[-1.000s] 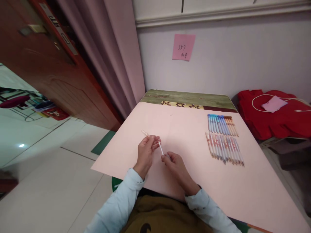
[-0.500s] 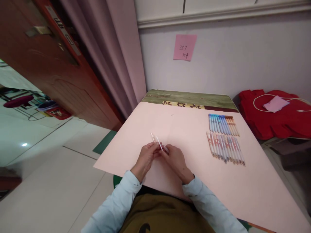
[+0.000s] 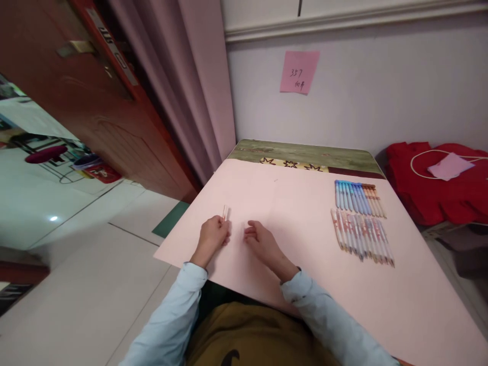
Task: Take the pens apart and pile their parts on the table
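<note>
My left hand (image 3: pixel 212 236) is closed near the left edge of the pink sheet (image 3: pixel 297 244); a thin clear pen part (image 3: pixel 225 211) sticks up from its fingers. My right hand (image 3: pixel 260 239) rests a little to the right with its fingers curled together; what they hold is too small to make out. The two hands are a short gap apart. At the right of the sheet lie two neat rows of pens: a far row of blue and orange pens (image 3: pixel 357 197) and a nearer row of patterned white pens (image 3: pixel 362 236).
The pink sheet covers a green table (image 3: pixel 301 151) set against a white wall with a pink sticky note (image 3: pixel 299 71). A red cloth with a white cable (image 3: pixel 438 178) lies to the right. A curtain and a brown door stand at the left, with floor below.
The hands have drawn apart and shifted left and lower toward the sheet. The white refill seen between them earlier is out of sight; only the clear piece shows in my left hand.
</note>
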{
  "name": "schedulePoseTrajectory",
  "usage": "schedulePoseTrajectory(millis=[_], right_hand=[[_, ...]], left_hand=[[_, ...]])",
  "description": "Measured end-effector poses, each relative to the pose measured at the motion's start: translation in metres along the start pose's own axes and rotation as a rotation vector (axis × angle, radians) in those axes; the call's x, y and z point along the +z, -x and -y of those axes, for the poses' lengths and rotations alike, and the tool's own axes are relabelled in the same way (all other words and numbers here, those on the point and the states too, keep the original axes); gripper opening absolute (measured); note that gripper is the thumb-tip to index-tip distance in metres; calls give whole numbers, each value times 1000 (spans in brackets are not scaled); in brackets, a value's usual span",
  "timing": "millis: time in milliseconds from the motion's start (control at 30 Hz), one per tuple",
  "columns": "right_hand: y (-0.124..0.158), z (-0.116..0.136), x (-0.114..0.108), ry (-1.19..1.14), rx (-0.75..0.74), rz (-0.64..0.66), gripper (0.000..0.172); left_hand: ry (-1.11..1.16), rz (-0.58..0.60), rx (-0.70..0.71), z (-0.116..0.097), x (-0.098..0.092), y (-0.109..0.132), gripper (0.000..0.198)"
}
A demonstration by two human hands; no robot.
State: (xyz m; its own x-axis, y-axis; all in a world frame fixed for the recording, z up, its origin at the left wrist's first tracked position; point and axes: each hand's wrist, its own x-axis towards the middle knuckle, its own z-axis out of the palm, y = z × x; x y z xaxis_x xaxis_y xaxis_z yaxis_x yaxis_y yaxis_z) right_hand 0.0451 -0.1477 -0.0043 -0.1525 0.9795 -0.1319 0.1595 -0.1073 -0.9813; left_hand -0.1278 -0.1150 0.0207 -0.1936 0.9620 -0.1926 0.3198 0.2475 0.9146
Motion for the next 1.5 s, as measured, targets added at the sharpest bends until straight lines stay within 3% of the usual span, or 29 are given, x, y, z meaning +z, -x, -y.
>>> schedulePoseTrajectory(millis=[100, 233, 400, 533, 767, 900, 967, 1033, 1200, 1300, 1500], right_hand=[[-2, 0, 16, -117, -12, 60, 48], [10, -6, 15, -139, 32, 25, 42], [45, -2, -21, -265, 82, 13, 37], [73, 2, -59, -256, 130, -83, 46], [121, -15, -133, -203, 191, -418, 57], [146, -15, -178, 7, 160, -730, 52], [154, -14, -195, 265, 191, -893, 43], [156, -15, -205, 558, 221, -970, 34], [127, -20, -201, 842, 176, -788, 26], [102, -18, -190, 1021, 246, -674, 26], [73, -11, -179, 1275, 464, -589, 29]], left_hand=[[-651, -53, 90, 2, -19, -6, 18], [-1004, -88, 160, 2, -25, 3, 30], [-1092, -112, 230, 2, -20, 16, 38], [-1086, -112, 266, 5, -22, 17, 42], [-1074, -117, 461, 14, -19, 16, 40], [-1098, -132, 542, 20, -16, 15, 47], [-1092, -130, 557, 20, -16, 12, 51], [-1082, -108, 558, 17, -17, 8, 54], [-1010, -70, 422, 0, -20, 5, 58], [-977, -71, 369, -8, -21, 6, 55], [-859, -111, 514, -15, -18, 9, 46]])
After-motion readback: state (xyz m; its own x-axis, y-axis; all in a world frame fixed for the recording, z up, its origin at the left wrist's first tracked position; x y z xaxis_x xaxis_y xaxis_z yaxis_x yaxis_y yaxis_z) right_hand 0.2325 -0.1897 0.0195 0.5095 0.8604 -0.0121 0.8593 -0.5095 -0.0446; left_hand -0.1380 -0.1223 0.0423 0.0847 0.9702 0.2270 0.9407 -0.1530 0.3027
